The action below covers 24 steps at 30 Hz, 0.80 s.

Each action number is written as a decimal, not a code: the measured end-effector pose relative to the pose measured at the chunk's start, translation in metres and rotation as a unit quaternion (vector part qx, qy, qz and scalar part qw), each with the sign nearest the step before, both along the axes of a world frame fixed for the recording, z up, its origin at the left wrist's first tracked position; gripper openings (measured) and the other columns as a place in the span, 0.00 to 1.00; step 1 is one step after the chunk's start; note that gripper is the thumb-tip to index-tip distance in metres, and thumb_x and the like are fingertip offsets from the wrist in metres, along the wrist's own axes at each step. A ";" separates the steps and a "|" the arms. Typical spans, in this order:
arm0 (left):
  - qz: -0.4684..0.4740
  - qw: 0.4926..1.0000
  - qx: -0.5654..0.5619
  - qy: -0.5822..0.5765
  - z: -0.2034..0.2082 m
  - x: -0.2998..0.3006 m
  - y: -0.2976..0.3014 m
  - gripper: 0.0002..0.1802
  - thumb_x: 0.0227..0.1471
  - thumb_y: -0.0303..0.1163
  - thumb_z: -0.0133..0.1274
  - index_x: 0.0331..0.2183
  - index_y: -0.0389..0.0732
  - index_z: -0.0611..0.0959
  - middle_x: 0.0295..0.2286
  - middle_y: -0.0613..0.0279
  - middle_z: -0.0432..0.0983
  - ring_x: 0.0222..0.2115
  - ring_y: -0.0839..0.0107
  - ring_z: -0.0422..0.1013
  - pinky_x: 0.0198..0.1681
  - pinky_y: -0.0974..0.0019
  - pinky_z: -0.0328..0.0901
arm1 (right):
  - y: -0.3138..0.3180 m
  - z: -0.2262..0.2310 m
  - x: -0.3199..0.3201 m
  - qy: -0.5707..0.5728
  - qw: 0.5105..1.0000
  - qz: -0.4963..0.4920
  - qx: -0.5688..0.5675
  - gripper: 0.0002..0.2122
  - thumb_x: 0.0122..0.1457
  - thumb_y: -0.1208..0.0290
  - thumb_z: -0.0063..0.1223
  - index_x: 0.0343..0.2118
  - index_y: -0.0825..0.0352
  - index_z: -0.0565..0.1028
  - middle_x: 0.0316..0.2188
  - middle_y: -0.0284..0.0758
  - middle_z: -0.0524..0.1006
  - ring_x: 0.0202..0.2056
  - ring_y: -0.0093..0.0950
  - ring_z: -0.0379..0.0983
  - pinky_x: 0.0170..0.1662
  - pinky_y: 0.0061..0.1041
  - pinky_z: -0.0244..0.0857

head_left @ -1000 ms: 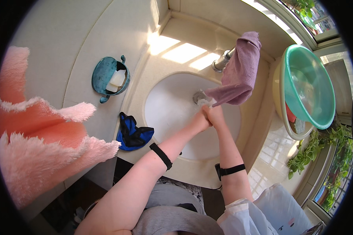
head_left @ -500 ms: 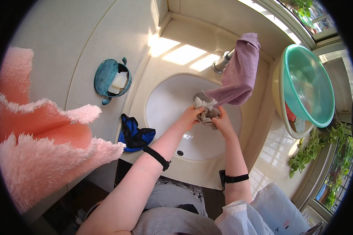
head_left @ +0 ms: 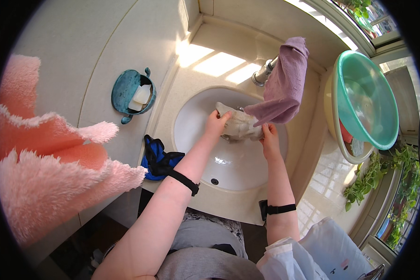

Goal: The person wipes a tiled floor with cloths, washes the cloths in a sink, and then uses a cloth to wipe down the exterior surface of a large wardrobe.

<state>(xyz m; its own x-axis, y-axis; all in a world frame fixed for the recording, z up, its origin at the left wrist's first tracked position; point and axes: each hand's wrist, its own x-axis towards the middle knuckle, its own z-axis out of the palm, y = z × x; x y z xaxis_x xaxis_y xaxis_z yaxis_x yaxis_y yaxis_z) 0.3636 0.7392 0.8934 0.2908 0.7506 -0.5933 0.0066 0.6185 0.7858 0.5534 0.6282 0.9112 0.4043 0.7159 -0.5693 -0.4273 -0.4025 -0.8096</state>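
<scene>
A wet, grey-white cloth point(head_left: 241, 125) is stretched out above the white oval sink point(head_left: 240, 170). My left hand point(head_left: 214, 124) is closed on its left end, thumb on top. At its other end, my right hand point(head_left: 269, 138) pinches the edge between thumb and fingers. Draped over the chrome faucet point(head_left: 262, 74), a purple cloth point(head_left: 288, 81) hangs down close to my right hand and covers the spout. Its lower tip overlaps the grey-white cloth from this angle, so I cannot tell whether they touch.
On the left stands a teal soap dish point(head_left: 122, 93) holding white soap point(head_left: 142, 97). A blue-and-black fabric item point(head_left: 159, 161) lies beside my left forearm. Fluffy pink fabric point(head_left: 56, 196) hangs at far left. A green basin point(head_left: 387, 105) and leafy plants point(head_left: 366, 182) are on the right.
The grey-white cloth was bunched between my hands and is now spread wide. My left hand has moved left and up; my right hand has shifted slightly right.
</scene>
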 end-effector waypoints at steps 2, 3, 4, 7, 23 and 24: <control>0.016 0.999 0.007 -0.033 0.006 0.001 0.004 0.23 0.51 0.32 0.58 0.48 0.33 0.72 0.40 0.57 0.75 0.40 0.70 0.71 0.42 0.66 0.66 | 0.001 -0.003 0.004 -0.035 0.999 -0.014 0.011 0.15 0.57 0.64 0.54 0.43 0.65 0.69 0.38 0.28 0.72 0.39 0.19 0.67 0.43 0.23 0.63; 0.029 0.998 0.011 -0.046 0.009 0.002 0.006 0.24 0.51 0.31 0.58 0.48 0.32 0.72 0.41 0.56 0.74 0.41 0.70 0.71 0.43 0.66 0.66 | -0.001 -0.004 0.006 -0.085 0.996 0.017 0.020 0.15 0.57 0.65 0.55 0.43 0.66 0.69 0.37 0.29 0.73 0.37 0.20 0.68 0.41 0.22 0.63; 0.044 0.997 0.014 -0.058 0.012 0.002 0.008 0.25 0.50 0.30 0.58 0.49 0.32 0.71 0.41 0.56 0.74 0.41 0.70 0.71 0.44 0.67 0.66 | 0.000 0.006 0.003 -0.134 0.989 0.051 0.029 0.15 0.56 0.66 0.56 0.43 0.67 0.69 0.37 0.30 0.73 0.36 0.20 0.68 0.40 0.22 0.63; 0.067 0.992 0.024 -0.105 0.017 0.001 0.016 0.28 0.50 0.26 0.57 0.52 0.32 0.68 0.43 0.55 0.74 0.43 0.69 0.71 0.46 0.67 0.66 | 0.000 0.012 0.006 -0.248 0.961 0.125 0.007 0.15 0.54 0.69 0.57 0.42 0.70 0.71 0.32 0.32 0.75 0.32 0.21 0.69 0.35 0.22 0.64; -0.019 0.941 -0.269 -0.203 0.008 0.023 -0.036 0.20 0.54 0.27 0.48 0.50 0.40 0.71 0.40 0.58 0.74 0.41 0.65 0.72 0.44 0.58 0.69 | -0.003 0.034 -0.023 -0.318 0.933 0.168 -0.005 0.15 0.48 0.80 0.49 0.41 0.71 0.74 0.40 0.40 0.75 0.36 0.27 0.74 0.41 0.24 0.66; -0.044 0.945 -0.259 -0.193 0.009 0.021 -0.036 0.21 0.53 0.26 0.48 0.50 0.40 0.71 0.41 0.58 0.74 0.41 0.65 0.72 0.46 0.59 0.68 | -0.001 0.018 -0.019 -0.379 0.907 0.179 0.033 0.16 0.47 0.80 0.50 0.42 0.71 0.74 0.39 0.40 0.75 0.35 0.27 0.74 0.41 0.24 0.66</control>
<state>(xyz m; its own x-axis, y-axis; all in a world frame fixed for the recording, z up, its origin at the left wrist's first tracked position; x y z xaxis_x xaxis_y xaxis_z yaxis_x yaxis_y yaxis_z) 0.3849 0.7029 0.9026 0.6080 0.3516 -0.7118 -0.1493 0.9312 0.3325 0.5344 0.6270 0.9288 0.3965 0.9009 -0.1768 0.4111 -0.3464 -0.8432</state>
